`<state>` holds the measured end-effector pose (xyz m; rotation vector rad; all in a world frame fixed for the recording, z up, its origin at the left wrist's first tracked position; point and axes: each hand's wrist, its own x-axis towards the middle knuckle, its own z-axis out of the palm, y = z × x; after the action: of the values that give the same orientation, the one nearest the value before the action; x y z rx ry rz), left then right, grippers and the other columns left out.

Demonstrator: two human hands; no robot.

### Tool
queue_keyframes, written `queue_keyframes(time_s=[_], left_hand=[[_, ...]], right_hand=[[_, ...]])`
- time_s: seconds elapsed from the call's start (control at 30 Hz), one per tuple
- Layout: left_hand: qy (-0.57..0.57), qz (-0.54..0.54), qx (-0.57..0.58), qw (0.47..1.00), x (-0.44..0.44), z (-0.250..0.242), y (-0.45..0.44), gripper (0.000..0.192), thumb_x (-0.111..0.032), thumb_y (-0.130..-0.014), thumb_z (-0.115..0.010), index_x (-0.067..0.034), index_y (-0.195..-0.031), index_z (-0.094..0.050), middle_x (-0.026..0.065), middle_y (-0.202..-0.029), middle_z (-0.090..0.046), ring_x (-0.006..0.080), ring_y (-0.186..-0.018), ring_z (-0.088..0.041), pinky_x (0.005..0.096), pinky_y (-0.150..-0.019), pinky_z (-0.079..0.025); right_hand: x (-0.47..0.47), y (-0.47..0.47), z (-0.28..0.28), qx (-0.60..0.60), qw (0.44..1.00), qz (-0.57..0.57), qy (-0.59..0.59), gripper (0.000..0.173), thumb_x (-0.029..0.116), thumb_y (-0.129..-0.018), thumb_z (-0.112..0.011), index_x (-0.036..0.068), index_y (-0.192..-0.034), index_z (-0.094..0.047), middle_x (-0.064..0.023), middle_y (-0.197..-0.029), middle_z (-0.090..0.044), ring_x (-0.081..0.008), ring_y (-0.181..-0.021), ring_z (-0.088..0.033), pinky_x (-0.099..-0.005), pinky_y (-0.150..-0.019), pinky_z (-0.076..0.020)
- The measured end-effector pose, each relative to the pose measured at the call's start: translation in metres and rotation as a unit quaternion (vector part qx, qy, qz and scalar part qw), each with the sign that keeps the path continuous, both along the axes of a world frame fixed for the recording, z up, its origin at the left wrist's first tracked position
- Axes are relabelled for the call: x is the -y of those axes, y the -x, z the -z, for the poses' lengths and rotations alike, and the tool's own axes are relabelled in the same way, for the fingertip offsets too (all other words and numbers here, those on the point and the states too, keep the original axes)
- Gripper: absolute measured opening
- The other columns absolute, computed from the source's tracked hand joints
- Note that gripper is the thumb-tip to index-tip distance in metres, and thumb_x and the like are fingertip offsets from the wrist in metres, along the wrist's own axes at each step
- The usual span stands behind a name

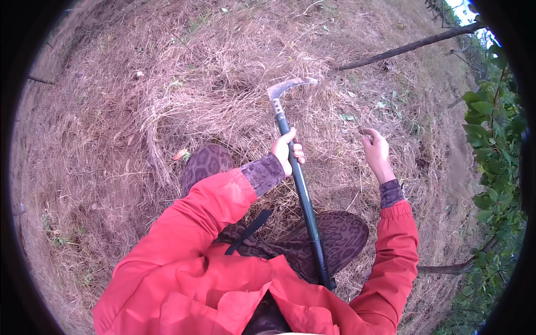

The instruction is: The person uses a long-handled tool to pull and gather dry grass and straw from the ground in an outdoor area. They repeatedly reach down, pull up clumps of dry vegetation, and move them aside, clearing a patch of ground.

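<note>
My left hand (287, 152) is closed around the dark green pole handle of a sickle (302, 188), on its upper part below the metal socket. The curved, worn blade points up and to the right over the dry grass (217, 102). The handle's lower end lies across my right thigh, near my red jacket. To the right of the tool, my right hand (375, 148) is held over the grass with thumb and fingertips pinched together, on what looks like a thin stem. A small green leaf (347, 117) is just beyond these fingertips.
A bare branch (410, 47) reaches in from the upper right, its end near the blade. Leafy green foliage (485, 142) stands along the right edge. Another branch (448, 269) runs low at the right. An orange and green bit (181, 155) lies beside my left knee.
</note>
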<state>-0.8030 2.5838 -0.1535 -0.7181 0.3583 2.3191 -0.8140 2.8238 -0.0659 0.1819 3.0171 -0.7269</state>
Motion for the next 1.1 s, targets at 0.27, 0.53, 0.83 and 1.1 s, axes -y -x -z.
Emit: queue_keyframes(time_s=[0.27, 0.53, 0.83, 1.1], left_hand=[[0.123, 0.018, 0.177, 0.976, -0.015, 0.093, -0.106, 0.031, -0.036, -0.084, -0.052, -0.012, -0.071, -0.037, -0.0008, -0.052, -0.034, 0.0133, -0.042, -0.038, 0.0302, -0.043, -0.036], [0.135, 0.040, 0.201, 0.969, -0.014, 0.138, -0.123, 0.036, -0.039, -0.083, -0.053, -0.011, -0.069, -0.036, 0.0000, -0.052, -0.037, 0.0133, -0.042, -0.038, 0.0315, -0.045, -0.036], [0.129, 0.056, 0.230, 0.963, -0.013, 0.161, -0.125, 0.033, -0.038, -0.084, -0.052, -0.010, -0.073, -0.038, 0.0006, -0.050, -0.038, 0.0147, -0.040, -0.038, 0.0341, -0.043, -0.038], [0.159, 0.073, 0.252, 0.952, -0.018, 0.160, -0.125, 0.034, -0.041, -0.083, -0.052, -0.013, -0.072, -0.037, -0.0006, -0.049, -0.036, 0.0138, -0.040, -0.037, 0.0324, -0.043, -0.035]], right_hand=[[0.082, -0.012, 0.097, 0.125, 0.983, -0.126, -0.043, 0.034, 0.000, -0.075, -0.044, 0.003, -0.107, -0.052, -0.0231, -0.093, -0.059, -0.0327, -0.090, -0.058, -0.0359, -0.079, -0.0458], [0.099, -0.074, 0.214, 0.190, 0.979, 0.008, -0.076, 0.027, 0.005, -0.070, -0.052, 0.013, -0.093, -0.063, -0.0171, -0.084, -0.063, -0.0302, -0.081, -0.061, -0.0362, -0.074, -0.0479], [0.107, -0.080, 0.243, 0.174, 0.969, -0.014, -0.173, 0.023, 0.008, -0.074, -0.049, 0.011, -0.094, -0.061, -0.0151, -0.081, -0.063, -0.0300, -0.077, -0.062, -0.0376, -0.069, -0.0499], [0.101, -0.061, 0.261, 0.171, 0.963, -0.029, -0.205, 0.022, 0.010, -0.081, -0.043, 0.011, -0.094, -0.060, -0.0152, -0.078, -0.063, -0.0302, -0.073, -0.062, -0.0385, -0.065, -0.0502]])
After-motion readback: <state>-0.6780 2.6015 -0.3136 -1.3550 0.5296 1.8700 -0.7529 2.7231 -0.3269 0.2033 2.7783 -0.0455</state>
